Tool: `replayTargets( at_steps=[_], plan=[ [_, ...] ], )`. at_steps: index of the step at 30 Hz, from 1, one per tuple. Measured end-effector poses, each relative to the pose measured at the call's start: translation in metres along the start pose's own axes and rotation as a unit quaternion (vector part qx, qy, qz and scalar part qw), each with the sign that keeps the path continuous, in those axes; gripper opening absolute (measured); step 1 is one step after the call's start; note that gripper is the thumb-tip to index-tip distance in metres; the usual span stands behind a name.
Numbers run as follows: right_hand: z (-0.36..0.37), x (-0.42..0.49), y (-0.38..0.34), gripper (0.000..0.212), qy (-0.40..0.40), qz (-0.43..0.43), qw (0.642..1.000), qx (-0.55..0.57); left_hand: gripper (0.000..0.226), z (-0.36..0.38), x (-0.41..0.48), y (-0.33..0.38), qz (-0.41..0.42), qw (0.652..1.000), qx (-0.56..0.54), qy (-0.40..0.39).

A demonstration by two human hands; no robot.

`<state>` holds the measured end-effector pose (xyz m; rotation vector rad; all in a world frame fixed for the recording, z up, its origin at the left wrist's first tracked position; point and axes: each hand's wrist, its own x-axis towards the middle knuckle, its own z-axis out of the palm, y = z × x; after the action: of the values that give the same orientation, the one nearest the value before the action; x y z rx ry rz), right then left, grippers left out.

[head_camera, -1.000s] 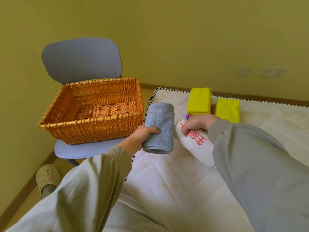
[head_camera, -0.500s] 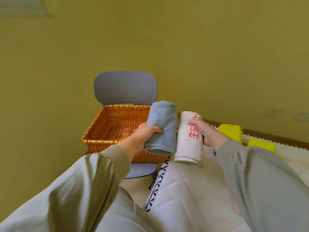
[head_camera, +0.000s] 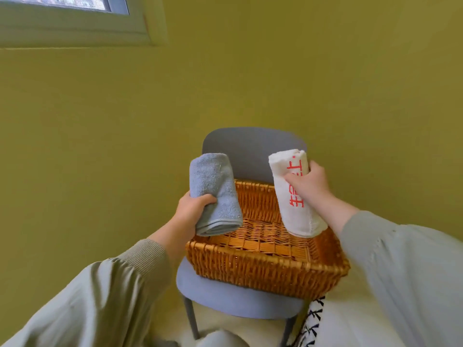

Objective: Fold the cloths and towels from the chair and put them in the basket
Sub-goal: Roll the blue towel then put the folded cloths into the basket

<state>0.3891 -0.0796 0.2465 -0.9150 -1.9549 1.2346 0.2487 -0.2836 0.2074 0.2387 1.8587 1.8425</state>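
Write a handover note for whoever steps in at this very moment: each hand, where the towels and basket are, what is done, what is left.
Left hand grips the rolled blue towel; right hand grips the rolled white towel with red lettering.
Both are held above the basket, which sits on the chair.
Done: both towels folded up.
Left: set them in the basket; its visible inside holds nothing yet.

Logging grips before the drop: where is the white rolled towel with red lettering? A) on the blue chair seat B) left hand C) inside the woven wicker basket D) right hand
D: the right hand grips the white rolled towel with red lettering above the woven wicker basket; the left hand holds a grey-blue rolled towel.
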Motion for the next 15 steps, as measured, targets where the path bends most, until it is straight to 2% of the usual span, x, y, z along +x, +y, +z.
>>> replayTargets(
  at_steps=[3, 7, 11, 13, 15],
  plan=[
    [0.047, 0.016, 0.007, 0.017, -0.033, -0.042, 0.993, -0.101, 0.035, -0.029, 0.034, -0.006, -0.01, 0.997, -0.07, 0.034],
    [0.116, 0.015, 0.043, 0.022, -0.177, -0.046, 0.94, -0.288, 0.039, -0.037, 0.063, -0.028, -0.087, 0.974, -0.202, 0.057],
    [0.172, 0.001, 0.079, 0.018, -0.319, 0.017, 0.902, -0.291, 0.045, -0.041, 0.083, -0.05, -0.123, 0.954, -0.271, 0.026],
    [0.195, -0.003, 0.094, 0.03, -0.393, 0.077, 0.866, -0.299, 0.041, -0.045, 0.091, -0.062, -0.133, 0.946, -0.295, 0.003],
    [0.215, 0.0, 0.102, 0.046, -0.476, 0.119, 0.804, -0.336, 0.04, -0.047, 0.099, -0.067, -0.129, 0.944, -0.304, -0.021]
  ],
)
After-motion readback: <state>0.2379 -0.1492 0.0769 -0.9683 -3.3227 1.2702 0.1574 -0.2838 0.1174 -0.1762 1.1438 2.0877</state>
